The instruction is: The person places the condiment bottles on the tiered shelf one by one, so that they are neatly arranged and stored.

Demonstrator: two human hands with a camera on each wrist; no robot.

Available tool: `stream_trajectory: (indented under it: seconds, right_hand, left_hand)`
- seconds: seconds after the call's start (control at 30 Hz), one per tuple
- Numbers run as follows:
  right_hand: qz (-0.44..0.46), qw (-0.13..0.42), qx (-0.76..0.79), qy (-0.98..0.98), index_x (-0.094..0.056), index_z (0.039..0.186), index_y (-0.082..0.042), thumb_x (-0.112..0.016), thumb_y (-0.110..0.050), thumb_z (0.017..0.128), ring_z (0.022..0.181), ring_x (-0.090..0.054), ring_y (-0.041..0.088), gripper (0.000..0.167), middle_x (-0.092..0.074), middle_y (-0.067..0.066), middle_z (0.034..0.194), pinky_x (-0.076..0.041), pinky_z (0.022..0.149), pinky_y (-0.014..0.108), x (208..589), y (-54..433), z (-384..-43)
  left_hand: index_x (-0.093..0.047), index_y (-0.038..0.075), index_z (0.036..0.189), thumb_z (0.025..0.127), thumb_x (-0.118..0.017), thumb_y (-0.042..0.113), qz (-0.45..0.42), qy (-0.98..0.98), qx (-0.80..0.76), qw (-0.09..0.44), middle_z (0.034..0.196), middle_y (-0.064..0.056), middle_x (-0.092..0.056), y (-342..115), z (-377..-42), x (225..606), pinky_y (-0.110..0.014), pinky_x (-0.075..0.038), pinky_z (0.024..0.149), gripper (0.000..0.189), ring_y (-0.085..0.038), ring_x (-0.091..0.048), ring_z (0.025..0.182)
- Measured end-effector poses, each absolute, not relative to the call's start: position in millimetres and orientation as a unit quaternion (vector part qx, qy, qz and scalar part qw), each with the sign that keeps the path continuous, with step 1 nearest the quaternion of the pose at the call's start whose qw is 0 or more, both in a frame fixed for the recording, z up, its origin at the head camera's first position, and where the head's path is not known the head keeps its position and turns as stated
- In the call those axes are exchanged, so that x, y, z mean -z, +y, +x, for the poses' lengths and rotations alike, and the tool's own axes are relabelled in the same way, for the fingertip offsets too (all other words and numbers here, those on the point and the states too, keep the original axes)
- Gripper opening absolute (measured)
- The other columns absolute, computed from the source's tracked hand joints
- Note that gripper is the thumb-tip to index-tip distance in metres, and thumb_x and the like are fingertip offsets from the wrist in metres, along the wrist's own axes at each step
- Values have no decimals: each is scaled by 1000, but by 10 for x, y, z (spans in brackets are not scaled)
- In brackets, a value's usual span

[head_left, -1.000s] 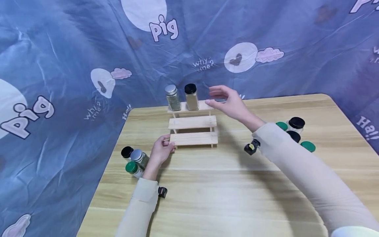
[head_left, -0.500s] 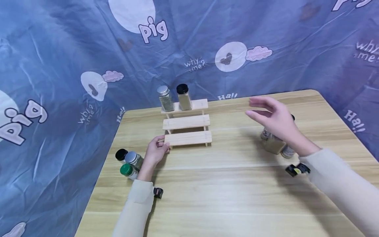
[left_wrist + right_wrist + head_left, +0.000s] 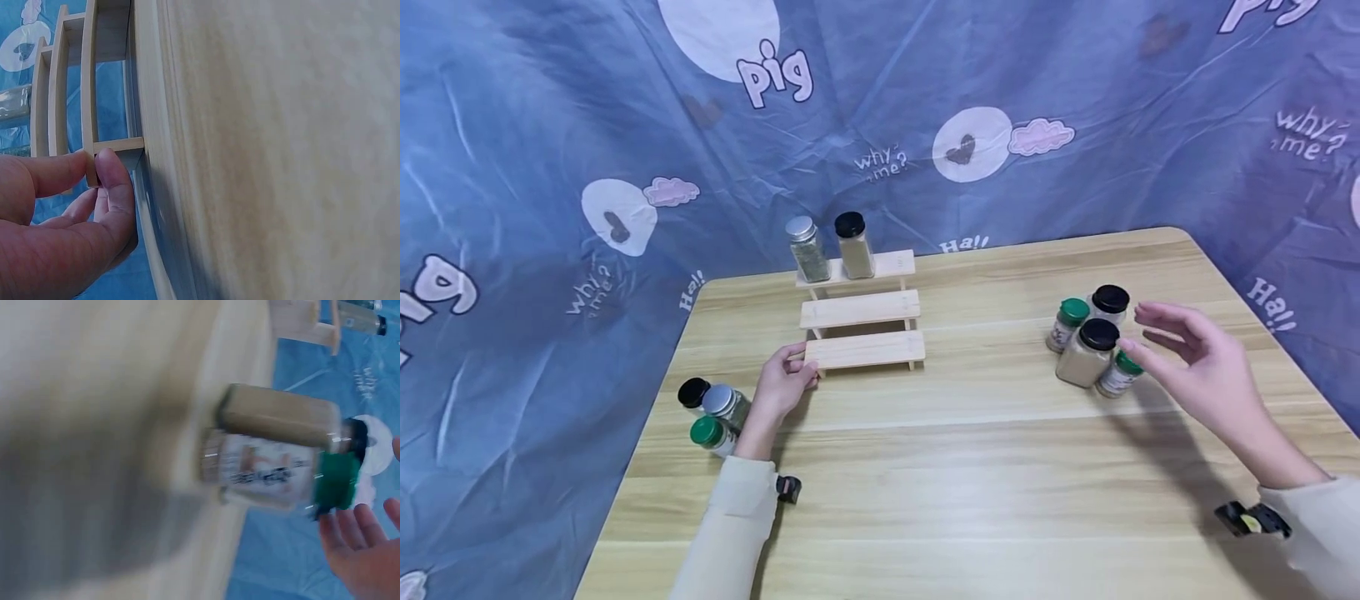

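Note:
A three-step wooden spice rack (image 3: 860, 310) stands on the table. My left hand (image 3: 781, 385) pinches the left end of its lowest step; in the left wrist view, thumb (image 3: 59, 172) and forefinger lie on either side of the board. On the top step are a silver-capped jar of green herbs (image 3: 809, 250) and a black-capped jar of tan powder (image 3: 855, 247). My right hand (image 3: 1210, 375), fingers parted and holding nothing, hovers beside a cluster of spice jars at the right. Nearest to it are a green-capped jar (image 3: 1118, 377) and a black-capped jar of tan powder (image 3: 1086, 357).
Behind these in the right cluster stand another green-capped jar (image 3: 1066, 323) and a black-capped jar (image 3: 1109, 302). Left of my left forearm are black-capped (image 3: 693, 392), silver-capped (image 3: 727, 404) and green-capped (image 3: 711, 435) jars. A printed blue curtain (image 3: 880, 100) hangs behind the table (image 3: 955, 483).
My right hand has moved away from the top step, rightward and nearer, to the right-hand jars. My left hand keeps its pinch on the rack. The head view has shifted slightly right.

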State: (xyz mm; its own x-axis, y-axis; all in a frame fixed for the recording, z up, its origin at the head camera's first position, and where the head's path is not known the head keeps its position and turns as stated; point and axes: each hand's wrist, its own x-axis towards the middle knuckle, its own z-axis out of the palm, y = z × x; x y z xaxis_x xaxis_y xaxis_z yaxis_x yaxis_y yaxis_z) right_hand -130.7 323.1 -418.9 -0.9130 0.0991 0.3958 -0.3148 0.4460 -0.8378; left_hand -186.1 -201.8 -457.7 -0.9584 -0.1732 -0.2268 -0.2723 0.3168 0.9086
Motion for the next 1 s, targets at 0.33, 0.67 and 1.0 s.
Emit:
stream_trajectory:
  seconds: [0.33,0.67,1.0]
  right_hand:
    - [69,77,-487,-867,-45,148,5,-83,4,86,102,-59,-23,73,-57,-35,118,-54,84,-1,4679,3423,-1121]
    - [81,116,-468,-872,-60,133,7,-78,7,89,105,-57,-25,47,-60,-39,115,-49,90,-4,4796,3413,-1088]
    - [89,151,-484,-857,-63,137,3,-73,14,90,101,-62,-21,50,-66,-38,110,-51,87,-2,4568,3450,-1127]
  left_hand:
    - [-52,-1,149,101,-66,0,-145,806,-573,45,99,-12,-68,-2025,-1865,4589,-20,-66,76,49,-10,-70,77]
    - [-53,-2,148,100,-66,0,-144,805,-574,41,97,-12,-69,-2013,-1862,4602,-23,-67,77,50,-10,-70,75]
    - [-51,-2,149,101,-65,0,-143,808,-570,50,100,-13,-66,-2019,-1860,4588,-23,-67,79,50,-13,-70,78]
